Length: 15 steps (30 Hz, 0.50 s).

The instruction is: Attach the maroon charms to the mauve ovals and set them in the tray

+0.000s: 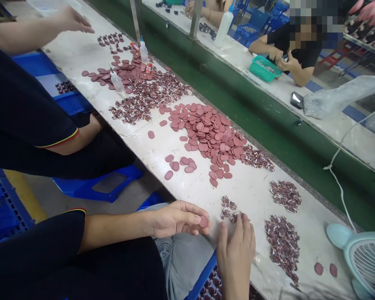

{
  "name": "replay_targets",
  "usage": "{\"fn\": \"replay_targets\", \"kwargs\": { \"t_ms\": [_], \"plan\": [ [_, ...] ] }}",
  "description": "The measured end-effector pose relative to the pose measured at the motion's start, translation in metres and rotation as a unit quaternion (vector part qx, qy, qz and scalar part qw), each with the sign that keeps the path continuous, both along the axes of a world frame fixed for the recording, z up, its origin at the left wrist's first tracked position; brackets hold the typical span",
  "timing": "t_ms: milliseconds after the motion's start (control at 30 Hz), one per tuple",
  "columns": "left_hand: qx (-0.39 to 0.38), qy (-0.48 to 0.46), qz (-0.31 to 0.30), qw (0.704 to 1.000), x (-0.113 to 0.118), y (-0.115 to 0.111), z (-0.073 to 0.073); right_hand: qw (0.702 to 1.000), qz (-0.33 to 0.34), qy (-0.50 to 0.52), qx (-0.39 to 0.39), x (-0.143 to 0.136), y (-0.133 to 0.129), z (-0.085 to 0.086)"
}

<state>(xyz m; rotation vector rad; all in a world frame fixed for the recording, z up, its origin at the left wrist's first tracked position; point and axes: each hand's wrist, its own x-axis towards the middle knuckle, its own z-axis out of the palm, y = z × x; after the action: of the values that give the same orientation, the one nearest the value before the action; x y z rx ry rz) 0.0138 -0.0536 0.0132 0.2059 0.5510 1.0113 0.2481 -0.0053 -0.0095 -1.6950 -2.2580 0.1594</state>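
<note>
Clamping bare disc (pixel 203 221) in left hand's (pixel 175 218) fingers, near table (pixel 200 189). Holding right hand (pixel 237 254) beside parts (pixel 226 213), thumb and fingers apart. Judging by disc pile (pixel 206 129) and heaps (pixel 283 243), with much left; unable to tell amount done.

From my remote station, I log these body features. Upper garment (pixel 118 271): black. Left sleeve (pixel 50 237): black, short, its cuff edged with thin yellow and red trim (pixel 78 209). Trousers (pixel 190 260): faded light-blue denim, creased. Left hand (pixel 178 218) and right hand (pixel 237 254): bare, five-fingered.
</note>
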Motion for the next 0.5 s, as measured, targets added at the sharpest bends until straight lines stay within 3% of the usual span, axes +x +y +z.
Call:
{"fn": "replay_targets", "kwargs": {
  "t_ms": [200,400,500],
  "plan": [
    [-0.042,-0.005,-0.009,0.999,0.000,0.001,0.000,0.998,-0.041,0.018,0.033,0.025,0.024,0.023],
    [-0.057,-0.003,-0.013,0.998,0.000,-0.001,0.004,0.999,-0.029,-0.025,-0.036,0.034,0.049,0.017],
    [-0.053,0.001,-0.011,0.999,-0.001,-0.003,0.004,0.996,-0.064,-0.034,-0.057,0.035,0.048,0.018]
  ]
}}
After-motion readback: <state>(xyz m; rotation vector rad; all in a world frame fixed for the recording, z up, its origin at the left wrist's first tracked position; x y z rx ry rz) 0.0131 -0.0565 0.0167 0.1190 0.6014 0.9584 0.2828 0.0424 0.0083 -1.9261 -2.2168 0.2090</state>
